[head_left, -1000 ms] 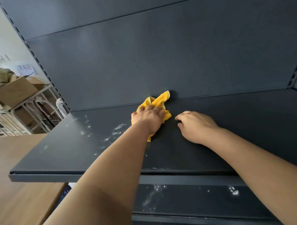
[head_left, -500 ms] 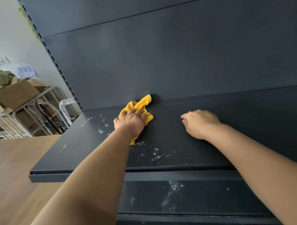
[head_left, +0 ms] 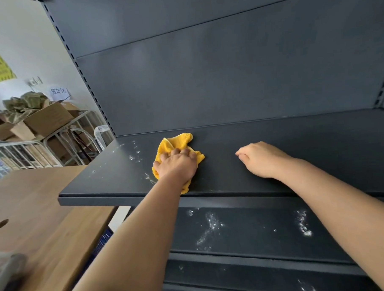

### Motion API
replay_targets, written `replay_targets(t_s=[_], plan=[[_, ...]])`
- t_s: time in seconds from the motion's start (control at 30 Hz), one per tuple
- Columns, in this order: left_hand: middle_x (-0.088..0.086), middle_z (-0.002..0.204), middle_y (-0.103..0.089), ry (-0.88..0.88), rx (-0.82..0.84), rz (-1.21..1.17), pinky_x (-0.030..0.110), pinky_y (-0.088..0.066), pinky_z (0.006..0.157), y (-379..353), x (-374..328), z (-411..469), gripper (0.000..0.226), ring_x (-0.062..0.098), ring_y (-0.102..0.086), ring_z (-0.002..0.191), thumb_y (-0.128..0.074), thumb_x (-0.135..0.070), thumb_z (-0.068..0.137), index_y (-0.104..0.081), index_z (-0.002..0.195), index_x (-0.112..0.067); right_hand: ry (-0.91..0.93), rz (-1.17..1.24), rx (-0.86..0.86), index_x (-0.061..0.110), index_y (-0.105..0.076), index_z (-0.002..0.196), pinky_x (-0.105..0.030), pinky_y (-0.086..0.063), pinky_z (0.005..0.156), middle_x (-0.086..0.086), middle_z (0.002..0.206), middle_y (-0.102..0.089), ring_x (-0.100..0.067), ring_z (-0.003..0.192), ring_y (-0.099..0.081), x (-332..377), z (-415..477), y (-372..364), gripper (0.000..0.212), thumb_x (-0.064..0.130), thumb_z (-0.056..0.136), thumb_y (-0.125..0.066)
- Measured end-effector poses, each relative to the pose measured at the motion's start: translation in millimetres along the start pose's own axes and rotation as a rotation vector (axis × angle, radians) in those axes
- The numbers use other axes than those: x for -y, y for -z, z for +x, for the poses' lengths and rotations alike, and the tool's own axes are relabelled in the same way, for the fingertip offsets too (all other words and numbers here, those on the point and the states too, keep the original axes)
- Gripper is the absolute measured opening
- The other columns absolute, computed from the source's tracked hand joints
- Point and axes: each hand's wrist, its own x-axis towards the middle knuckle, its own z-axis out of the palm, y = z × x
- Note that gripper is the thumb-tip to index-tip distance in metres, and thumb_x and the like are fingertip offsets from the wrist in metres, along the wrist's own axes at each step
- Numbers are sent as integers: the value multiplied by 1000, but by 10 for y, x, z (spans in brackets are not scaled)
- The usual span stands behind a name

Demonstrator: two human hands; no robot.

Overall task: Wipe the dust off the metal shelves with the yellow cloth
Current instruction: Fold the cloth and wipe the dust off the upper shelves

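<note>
Yellow cloth sits bunched on the top metal shelf, left of centre, one crumpled corner reaching almost to the back panel, another tail poking out under the wrist at the shelf's front edge. Left hand lies palm-down on top of it, fingers curled over the fabric and pressing it flat to the shelf, cloth showing on all sides of the hand. Right hand rests on bare shelf well to the right of the cloth, fingers loosely curled under, holding nothing, heel of the hand on the metal. White dust specks are scattered just left of the cloth toward the shelf's left end; surface between the two hands looks clean. Lower shelf below carries several white dust smears, and another one at its right side. Wooden table stands to the left of the shelving. Behind it, cardboard boxes sit piled on metal cage carts by the wall.
</note>
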Motion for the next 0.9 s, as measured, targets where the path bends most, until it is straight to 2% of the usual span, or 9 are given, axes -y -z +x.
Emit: replay_targets(t_s=[0.23, 0.5, 0.67, 0.9], plan=[[-3, 153, -31, -31, -1, 22, 58, -14, 110, -102, -597, -418, 55, 34, -18, 142, -13, -53, 98, -36, 144, -35, 41, -12, -26, 30, -61, 121, -41, -51, 89, 6, 126, -61, -23, 116, -56, -424, -627, 159, 29, 29, 98, -43], [-5, 155, -29, -150, 5, 57, 57, -14, 112, -205, -1184, -830, 54, 32, -18, 143, -12, -54, 98, -32, 145, -36, 5, -14, -73, 34, -55, 128, -36, -50, 86, 7, 131, -58, -21, 119, -53, -742, -1016, 204, 32, 31, 99, -43], [-6, 153, -31, -225, -14, 63, 53, -20, 111, -210, -1071, -983, 54, 30, -21, 142, -13, -55, 98, -34, 145, -37, 16, -46, -86, 31, -59, 125, -35, -50, 81, 3, 129, -59, -23, 115, -54, -613, -1030, 202, 32, 28, 99, -41], [-8, 154, -30, -112, -13, 46, 51, -22, 108, -115, -513, -844, 55, 28, -18, 143, -12, -59, 96, -33, 144, -43, 102, -55, -71, 28, -63, 117, -37, -53, 80, 0, 122, -62, -25, 110, -57, -195, -895, 115, 28, 26, 98, -43]])
